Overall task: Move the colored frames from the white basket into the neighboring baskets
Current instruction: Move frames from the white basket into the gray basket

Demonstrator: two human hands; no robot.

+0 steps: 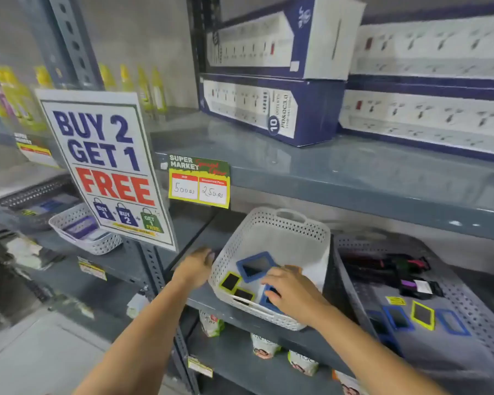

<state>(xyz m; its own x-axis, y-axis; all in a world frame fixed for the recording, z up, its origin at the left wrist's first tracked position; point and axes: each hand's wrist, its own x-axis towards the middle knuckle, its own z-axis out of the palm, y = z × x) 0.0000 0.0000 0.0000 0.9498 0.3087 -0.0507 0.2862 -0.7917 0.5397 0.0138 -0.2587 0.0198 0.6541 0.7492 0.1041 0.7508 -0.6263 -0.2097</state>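
A white perforated basket (283,232) stands on the grey shelf, tilted toward me. Inside lie a large blue frame (256,266), two small yellow-green frames (230,282) (243,295) and a small blue frame (268,298). My right hand (293,292) is inside the basket with its fingers on the small blue frame. My left hand (196,265) holds the basket's left wall from outside. To the right, a grey perforated basket (468,303) contains blue frames (398,317) and a yellow-green frame (423,315).
A "Buy 2 Get 1 Free" sign (106,166) stands left of the white basket. A price tag (198,181) hangs on the shelf edge above. Boxes of power strips (271,106) fill the upper shelf. A small white basket (83,229) and a dark tray (32,195) sit far left.
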